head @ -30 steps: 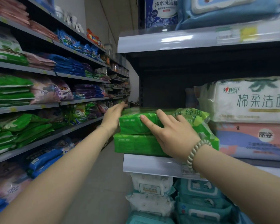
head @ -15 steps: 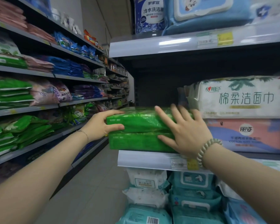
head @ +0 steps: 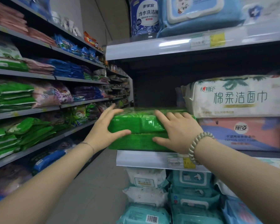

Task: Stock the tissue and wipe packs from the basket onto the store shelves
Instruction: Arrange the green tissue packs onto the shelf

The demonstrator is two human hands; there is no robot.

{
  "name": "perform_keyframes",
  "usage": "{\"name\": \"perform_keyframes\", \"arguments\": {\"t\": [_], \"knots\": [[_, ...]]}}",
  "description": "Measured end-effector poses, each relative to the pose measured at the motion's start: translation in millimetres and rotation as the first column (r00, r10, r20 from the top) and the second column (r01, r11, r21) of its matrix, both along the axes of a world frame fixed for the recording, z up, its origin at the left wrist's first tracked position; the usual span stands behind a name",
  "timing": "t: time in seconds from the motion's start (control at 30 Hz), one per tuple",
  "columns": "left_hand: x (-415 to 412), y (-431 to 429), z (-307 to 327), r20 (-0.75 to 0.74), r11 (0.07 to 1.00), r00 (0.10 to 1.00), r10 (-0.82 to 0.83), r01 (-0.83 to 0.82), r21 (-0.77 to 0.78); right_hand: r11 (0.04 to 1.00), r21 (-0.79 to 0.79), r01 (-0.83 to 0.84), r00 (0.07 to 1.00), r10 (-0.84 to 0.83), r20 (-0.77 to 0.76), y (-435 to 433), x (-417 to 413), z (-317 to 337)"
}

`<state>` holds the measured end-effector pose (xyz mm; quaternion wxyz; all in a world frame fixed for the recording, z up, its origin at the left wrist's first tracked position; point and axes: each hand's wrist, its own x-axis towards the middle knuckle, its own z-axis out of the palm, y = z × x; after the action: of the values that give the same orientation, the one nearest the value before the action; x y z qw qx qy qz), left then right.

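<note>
Change: over the last second we have squared the upper green pack [head: 136,121] onto the lower green pack [head: 136,141]; earlier the top one sat skewed with its printed end showing, now the two fronts line up.
Left hand [head: 103,128]: it has moved from the far side of the stack to the left end, thumb under the top pack's front corner, fingers spread over the top; an open, bracing hold, not a closed grip.
Right hand [head: 176,130]: flat on the front right of the stack, fingers splayed across both packs; open, pressing, grasping nothing.
Position: both packs rest on the middle shelf [head: 152,160], at its front left corner, fronts level with the shelf's front edge, just left of the white and pink tissue packs [head: 239,110].
Appearance: glossy green film wrap, soft-sided, flat and rectangular, glare on the top face.
Task meaning: we judge this pair as placed and being aligned; a push toward the back may remain. The basket is out of view.
</note>
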<state>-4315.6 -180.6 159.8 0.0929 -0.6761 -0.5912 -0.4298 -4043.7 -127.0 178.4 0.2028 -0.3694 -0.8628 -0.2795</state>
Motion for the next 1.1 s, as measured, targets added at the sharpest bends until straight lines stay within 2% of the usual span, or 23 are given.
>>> {"name": "perform_keyframes", "arguments": {"t": [0.17,0.23,0.33,0.43,0.5,0.63,0.73,0.83,0.9,0.97,1.1], "knots": [[2.1,-0.2,0.0,-0.023,0.999,0.999,0.027,-0.028,-0.038,0.990,-0.105,0.096,0.994,-0.101,-0.043,2.1,5.5,2.8],[2.8,-1.7,-1.2,-0.066,0.995,0.994,0.091,-0.093,-0.020,0.986,-0.109,0.123,0.988,-0.132,-0.078,0.9,2.3,1.8],[3.8,-4.5,-13.1,-0.251,0.954,0.923,0.290,-0.259,0.149,0.990,0.102,0.093,0.988,-0.079,-0.135,-3.4,1.5,-7.4],[12.8,-0.1,-35.6,-0.410,0.928,0.836,0.365,-0.292,0.231,0.967,0.246,-0.066,0.997,0.074,-0.023,-2.8,6.9,-24.3],[16.0,8.3,-46.0,-0.441,0.907,0.794,0.419,-0.346,0.239,0.970,0.221,-0.101,0.995,0.095,0.036,4.3,13.2,-34.7],[17.0,14.4,-47.0,-0.485,0.899,0.759,0.435,-0.395,0.189,0.996,0.039,-0.080,0.997,0.080,-0.018,16.8,29.2,-32.4],[18.7,8.0,-43.6,-0.500,0.894,0.743,0.444,-0.400,0.200,0.995,-0.008,-0.097,0.995,0.097,0.000,13.1,33.0,-25.9],[29.0,-2.8,-38.8,-0.479,0.903,0.765,0.430,-0.373,0.215,0.985,0.098,-0.141,0.990,0.141,0.011,2.2,42.4,-24.9],[41.5,-8.8,-34.8,-0.519,0.913,0.751,0.408,-0.328,0.244,0.963,0.179,-0.200,0.979,0.190,0.070,0.1,54.0,-26.3],[62.2,-12.3,-29.8,-0.615,0.928,0.696,0.371,-0.246,0.281,0.945,0.209,-0.253,0.963,0.224,0.149,-2.4,66.8,-27.6],[122.2,-10.3,-19.8,-0.799,0.938,0.542,0.258,0.056,0.341,0.932,0.242,-0.269,0.952,0.219,0.214,-1.5,95.4,-30.4]]}}
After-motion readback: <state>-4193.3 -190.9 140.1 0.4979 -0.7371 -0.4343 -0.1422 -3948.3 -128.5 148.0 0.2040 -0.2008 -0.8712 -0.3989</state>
